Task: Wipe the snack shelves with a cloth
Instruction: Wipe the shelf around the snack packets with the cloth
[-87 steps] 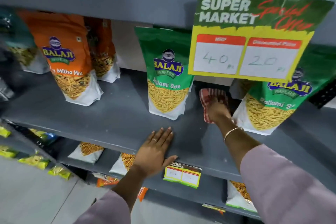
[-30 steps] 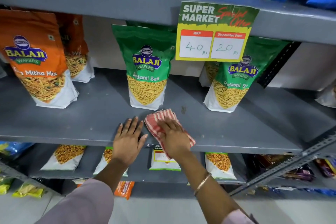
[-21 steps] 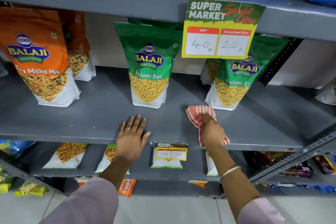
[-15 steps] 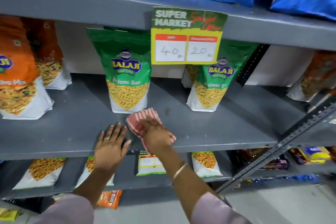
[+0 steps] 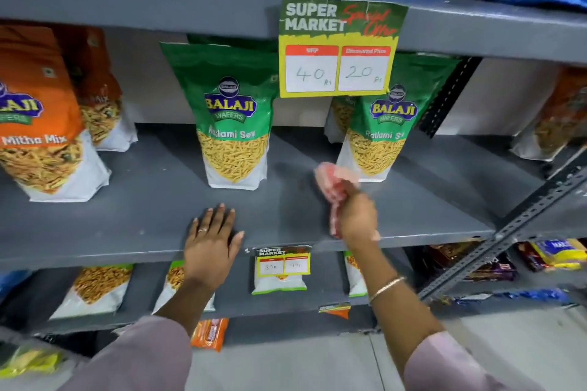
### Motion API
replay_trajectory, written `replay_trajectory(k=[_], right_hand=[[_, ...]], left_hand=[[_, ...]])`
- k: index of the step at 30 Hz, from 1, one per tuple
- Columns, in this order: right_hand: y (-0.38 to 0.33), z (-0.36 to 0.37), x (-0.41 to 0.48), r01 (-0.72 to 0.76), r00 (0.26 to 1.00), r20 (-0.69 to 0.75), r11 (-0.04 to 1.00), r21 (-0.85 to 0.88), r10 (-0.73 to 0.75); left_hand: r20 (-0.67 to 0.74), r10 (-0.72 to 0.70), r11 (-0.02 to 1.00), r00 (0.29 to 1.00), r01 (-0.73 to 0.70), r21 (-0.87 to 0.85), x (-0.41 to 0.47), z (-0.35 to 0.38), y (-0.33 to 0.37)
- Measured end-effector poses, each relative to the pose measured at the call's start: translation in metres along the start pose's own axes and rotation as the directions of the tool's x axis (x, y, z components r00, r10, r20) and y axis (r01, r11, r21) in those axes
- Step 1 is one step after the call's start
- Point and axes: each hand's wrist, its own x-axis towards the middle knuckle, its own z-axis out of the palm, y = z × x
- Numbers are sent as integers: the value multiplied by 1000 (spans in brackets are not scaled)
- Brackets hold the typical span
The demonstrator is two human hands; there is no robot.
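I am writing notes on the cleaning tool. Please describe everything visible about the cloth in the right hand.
The cloth is thin fabric with red and white stripes, blurred by motion. It is crumpled, not spread flat. The right hand grips it, with one end bunched beyond the fingers and a strip trailing beside the palm. It lies on the grey shelf, just in front of the right green Ratlami Sev bag; whether it touches the bag cannot be told.
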Motion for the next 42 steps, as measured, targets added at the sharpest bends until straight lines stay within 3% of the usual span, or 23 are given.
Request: replay_trajectory(k=[1,3,5,6,8,11,15,16,18,20,22,25,27,29,32,33,35,38,40,42], right_hand=[[-17,18,-7,136,991,12,988,-75,-135],[-43,58,-15,326,942,95,945,-30,-322],[-44,72,-10,345,939,38,938,-45,-343],[-33,69,-3,305,951,58,952,-13,-304],[-3,55,9,261,965,49,954,-147,-256],[44,21,16,77,994,-53,940,-332,-100],[87,-25,9,-218,950,-257,966,-140,177],[92,-29,14,-235,934,-282,972,-20,220],[80,-34,14,-164,963,-208,985,53,172],[68,-27,9,50,993,-100,998,-39,-54],[71,-27,1,231,972,-13,962,-145,-235],[123,-41,25,175,981,-68,979,-105,-183],[163,-67,43,111,989,-93,994,-18,-112],[201,-89,66,60,982,-188,979,196,-23],[240,-119,111,14,963,-227,810,586,148],[249,-122,130,-16,959,-221,813,582,177],[261,-121,171,-96,936,-273,908,407,222],[270,-98,217,137,959,-251,991,8,-130],[270,-82,251,144,965,-219,989,-26,-147],[260,-83,283,49,978,-201,998,-37,-55]], left_hand=[[-4,0,1000,1000,0,-7,-1,0,-1],[3,2,1000,1000,-2,-22,0,1,-3],[-17,13,1000,1000,-13,-17,0,1,-3],[-26,14,1000,1000,-14,-17,0,2,-3],[-30,10,1000,999,-11,-21,-1,3,-4],[-13,14,1000,1000,-14,-16,-1,2,-4],[-32,24,1000,999,-24,-1,-1,2,-5],[-51,11,1000,999,-12,-3,-1,2,0],[-85,22,1000,996,-22,0,4,-1,20],[-96,83,996,992,-81,24,13,-2,53],[-63,138,990,988,-137,21,21,1,94],[-23,194,981,981,-193,19,28,21,162],[23,202,979,979,-203,6,27,39,205],[56,199,979,978,-201,21,26,56,240],[52,136,990,989,-138,31,33,66,268],[32,116,992,993,-118,45,34,67,271],[12,92,993,996,-93,71,35,66,274],[18,84,995,996,-85,56,33,65,273],[21,74,996,997,-75,38,33,68,272],[-4,70,997,998,-70,24,34,72,269]])
